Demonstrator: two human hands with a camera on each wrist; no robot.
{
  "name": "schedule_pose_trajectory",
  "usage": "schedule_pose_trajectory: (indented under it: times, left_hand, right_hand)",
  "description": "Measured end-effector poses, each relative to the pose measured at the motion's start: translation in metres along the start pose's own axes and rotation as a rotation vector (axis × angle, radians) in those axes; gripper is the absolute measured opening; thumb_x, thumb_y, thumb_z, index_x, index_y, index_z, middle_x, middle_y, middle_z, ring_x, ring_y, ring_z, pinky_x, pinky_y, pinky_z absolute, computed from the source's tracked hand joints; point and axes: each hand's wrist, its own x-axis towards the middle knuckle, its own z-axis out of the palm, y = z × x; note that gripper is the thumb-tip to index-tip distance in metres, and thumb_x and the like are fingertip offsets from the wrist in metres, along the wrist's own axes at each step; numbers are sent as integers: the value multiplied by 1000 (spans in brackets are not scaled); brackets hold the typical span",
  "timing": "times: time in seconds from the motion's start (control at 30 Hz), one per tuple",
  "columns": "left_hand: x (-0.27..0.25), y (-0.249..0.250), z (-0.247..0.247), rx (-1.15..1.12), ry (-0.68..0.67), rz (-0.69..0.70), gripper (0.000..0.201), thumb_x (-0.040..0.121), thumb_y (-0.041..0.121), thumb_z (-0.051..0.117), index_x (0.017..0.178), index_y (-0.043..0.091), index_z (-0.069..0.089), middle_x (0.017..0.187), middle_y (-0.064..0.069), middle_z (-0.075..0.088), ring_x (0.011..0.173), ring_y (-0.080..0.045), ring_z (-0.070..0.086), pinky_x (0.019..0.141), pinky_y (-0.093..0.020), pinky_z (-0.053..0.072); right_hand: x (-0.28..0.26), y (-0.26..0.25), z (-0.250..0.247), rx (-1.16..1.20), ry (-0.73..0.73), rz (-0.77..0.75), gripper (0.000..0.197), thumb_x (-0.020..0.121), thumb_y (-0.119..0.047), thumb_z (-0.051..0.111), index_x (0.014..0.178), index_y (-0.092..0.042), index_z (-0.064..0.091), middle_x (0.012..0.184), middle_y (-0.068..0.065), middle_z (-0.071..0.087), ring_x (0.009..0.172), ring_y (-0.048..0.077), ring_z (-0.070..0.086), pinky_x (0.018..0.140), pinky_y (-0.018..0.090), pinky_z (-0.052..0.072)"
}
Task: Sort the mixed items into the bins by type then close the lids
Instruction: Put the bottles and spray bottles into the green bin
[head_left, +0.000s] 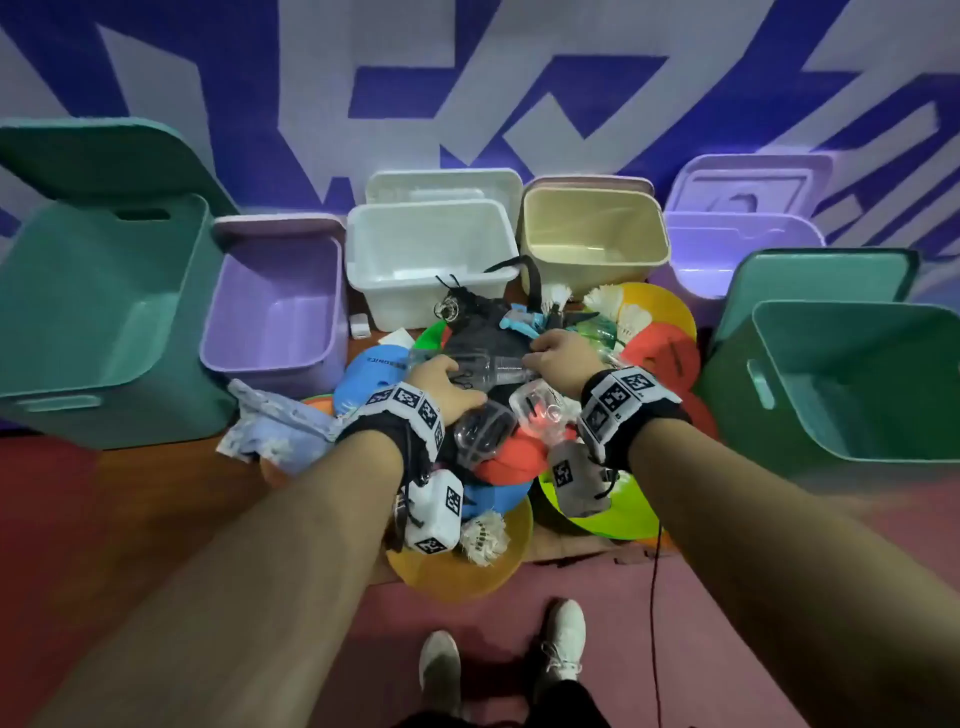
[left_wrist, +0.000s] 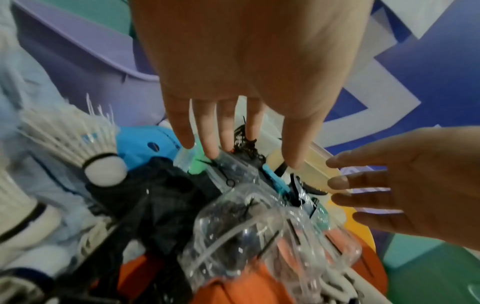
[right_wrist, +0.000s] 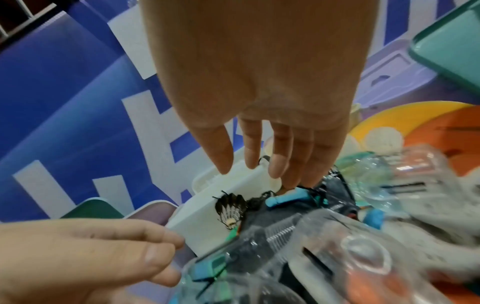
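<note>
We reach into mixed pile (head_left: 493, 415) on floor; left hand (head_left: 441, 382) spread, fingers straight, tips touching clear plastic bottle (head_left: 488, 366); right hand (head_left: 563, 353) spread too, fingertips down on dark cloth (head_left: 483, 335) beside blue clip (right_wrist: 285, 198), gripping nothing; bins stand open behind pile: purple bin (head_left: 275, 312), white bin (head_left: 426, 254), beige bin (head_left: 592, 234); green bins at both sides.

An indoor staged work area, likely a data-recording studio: a blue-and-white graphic wall (head_left: 467, 78), red floor mats (head_left: 78, 545), and open plastic bins (head_left: 426, 249) lined against the wall.
</note>
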Motion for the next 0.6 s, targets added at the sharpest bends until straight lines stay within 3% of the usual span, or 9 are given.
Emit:
schedule_pose_trajectory:
  times: [0.1, 0.23, 0.3, 0.43, 0.53, 0.6]
  left_hand:
    - [5, 0, 15, 65, -75, -1, 77, 79, 40, 74, 142, 14, 40, 141, -8, 50, 126, -25, 50, 100, -28, 39]
    - [15, -1, 35, 155, -113, -26, 80, 74, 44, 76, 140, 15, 40, 136, -9, 52, 120, -28, 53, 98, -31, 44]
    - [21, -4, 42, 180, -117, -35, 80, 71, 45, 78, 136, 16, 42, 132, -9, 55, 118, -28, 55, 99, -34, 45]
    - [28, -7, 56, 216, -156, -90, 90, 66, 48, 82, 139, 17, 39, 135, -8, 52, 121, -29, 52, 99, -35, 45]
    - [29, -9, 64, 220, -139, -133, 105, 60, 46, 85, 145, 19, 29, 136, -9, 50, 120, -30, 53, 98, -39, 47]
    - [27, -10, 68, 211, -113, -165, 100, 60, 42, 84, 142, 19, 31, 123, -8, 58, 108, -29, 60, 91, -38, 52]
  right_hand:
    - [7, 18, 7, -28, 10, 66, 38, 90, -21, 60, 124, -6, 56, 119, 12, 61, 108, 29, 58, 86, 31, 45]
    - [23, 42, 16, -90, 18, 129, 44, 87, -31, 63, 124, -9, 53, 117, 7, 62, 105, 26, 59, 83, 30, 46]
    - [30, 49, 20, -100, -2, 157, 45, 88, -30, 59, 127, -11, 50, 119, 13, 61, 106, 29, 59, 87, 34, 50]
    - [39, 57, 29, -167, -90, 171, 55, 87, -32, 56, 136, -14, 40, 130, 16, 52, 115, 33, 54, 96, 41, 47]
    - [47, 66, 41, -228, -159, 164, 75, 74, -51, 67, 134, -15, 38, 126, 15, 53, 112, 35, 55, 94, 44, 49]
    - [47, 69, 45, -208, -177, 157, 74, 67, -54, 69, 126, -17, 42, 116, 11, 59, 103, 31, 59, 87, 42, 53]
